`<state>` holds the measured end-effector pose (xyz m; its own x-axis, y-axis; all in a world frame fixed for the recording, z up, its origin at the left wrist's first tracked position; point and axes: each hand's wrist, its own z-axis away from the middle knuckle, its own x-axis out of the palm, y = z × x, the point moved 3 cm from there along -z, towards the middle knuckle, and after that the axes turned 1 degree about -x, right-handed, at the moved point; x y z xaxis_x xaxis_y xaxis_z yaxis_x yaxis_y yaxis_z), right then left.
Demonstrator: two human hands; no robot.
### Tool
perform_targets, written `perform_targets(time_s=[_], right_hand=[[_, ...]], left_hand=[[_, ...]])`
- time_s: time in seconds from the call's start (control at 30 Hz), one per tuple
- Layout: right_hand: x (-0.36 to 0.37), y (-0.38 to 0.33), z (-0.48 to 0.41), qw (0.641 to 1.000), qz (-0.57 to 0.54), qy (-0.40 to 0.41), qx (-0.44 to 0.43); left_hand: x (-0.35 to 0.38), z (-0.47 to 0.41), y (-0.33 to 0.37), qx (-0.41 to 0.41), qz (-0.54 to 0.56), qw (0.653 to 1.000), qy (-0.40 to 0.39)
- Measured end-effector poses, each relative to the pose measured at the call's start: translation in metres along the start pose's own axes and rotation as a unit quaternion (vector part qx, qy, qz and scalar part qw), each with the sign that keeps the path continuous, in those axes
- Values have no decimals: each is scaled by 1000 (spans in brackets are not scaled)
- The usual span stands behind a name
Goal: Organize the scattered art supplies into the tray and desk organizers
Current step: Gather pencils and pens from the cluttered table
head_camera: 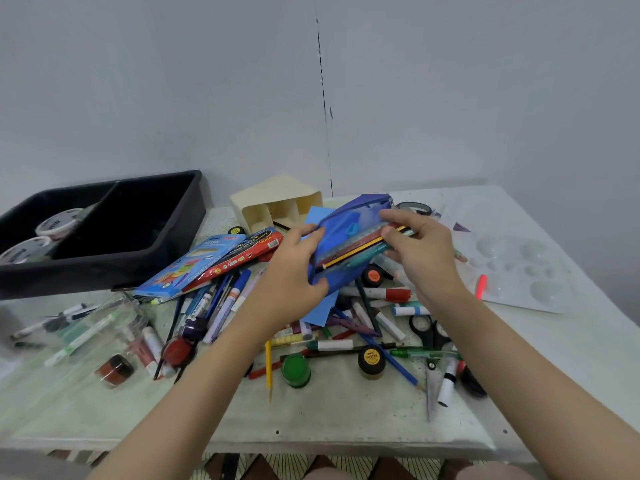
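Well left of the grip sits the tray [86,276], and the organizer [277,199] stands just behind the grip; the left hand [291,271] curls round the low left end of the pouch [346,233], held above the pile [332,345]. The pencils [360,249] lie along the pouch's long axis, rising from lower left to upper right, partly inside it, and the right hand [422,251] pinches their upper right ends. The organizer looks the nearer goal, with nothing between; a palette [519,271] lies to the right.

Obs. — my left hand [287,271] and right hand [422,251] were bare; both forearms [194,386] were bare too, uncovered as far as the view showed them. Fingers [391,214] slender — finer detail was too blurred to record.
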<state>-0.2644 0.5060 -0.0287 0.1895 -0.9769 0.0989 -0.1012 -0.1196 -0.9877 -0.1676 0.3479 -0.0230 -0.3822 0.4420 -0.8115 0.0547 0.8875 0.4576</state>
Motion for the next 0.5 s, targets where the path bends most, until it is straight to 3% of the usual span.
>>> perform_targets(time_s=[0.1,0.27,0.37,0.5], right_hand=[[12,6,0,997,51,-50,16],[29,10,-7,974,70,-168,133],[34,9,-10,973,49,-191,119],[30,15,-17,978,149,-138,43]], left_hand=[[7,1,6,8,4,1000,-11],[11,2,6,26,19,999,-21],[9,3,2,19,25,999,-8],[3,3,-3,14,28,999,15]])
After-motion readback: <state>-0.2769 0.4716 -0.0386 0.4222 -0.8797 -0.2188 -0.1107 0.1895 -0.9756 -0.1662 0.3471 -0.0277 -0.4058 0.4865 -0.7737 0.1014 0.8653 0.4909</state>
